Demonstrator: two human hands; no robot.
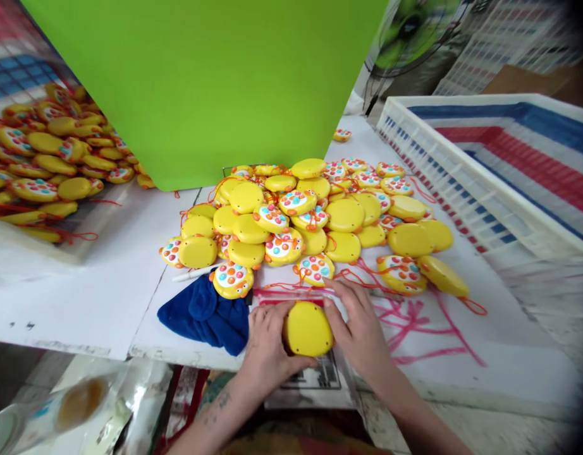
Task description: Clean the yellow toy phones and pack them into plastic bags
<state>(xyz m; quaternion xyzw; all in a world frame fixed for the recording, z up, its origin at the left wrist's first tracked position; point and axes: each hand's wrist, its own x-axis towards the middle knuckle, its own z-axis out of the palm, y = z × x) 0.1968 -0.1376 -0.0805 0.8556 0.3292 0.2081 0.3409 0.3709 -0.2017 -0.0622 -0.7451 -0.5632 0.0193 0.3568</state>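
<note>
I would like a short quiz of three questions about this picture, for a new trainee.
1. True or false: both hands hold one yellow toy.
2. What lies just left of the left hand? A) blue cloth B) a fan C) a white crate
3. What colour is the big panel behind the toy pile?

Key: 1 true, the right hand grips it too; 2 A, the blue cloth; 3 green, the panel.

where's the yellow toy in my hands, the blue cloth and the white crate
yellow toy (308,328), head view, middle of its plain yellow back
blue cloth (206,315), head view, centre of the bunched folds
white crate (455,183), head view, near slatted side wall
</note>
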